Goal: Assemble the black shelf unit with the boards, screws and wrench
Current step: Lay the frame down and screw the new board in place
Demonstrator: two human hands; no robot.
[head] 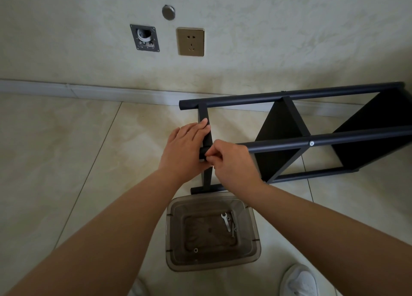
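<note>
The black shelf unit lies on its side on the tiled floor, with round black tubes and two black boards fitted between them. My left hand holds the flat end bar near the end of the near tube. My right hand pinches something small at the tube's end, hidden by the fingers. A silver screw head shows further along that tube. A wrench lies in a clear plastic bin below my hands.
The bin also holds a few small screws and washers. A wall with a gold socket, an open junction box and a skirting board runs behind. White shoes show at the bottom edge.
</note>
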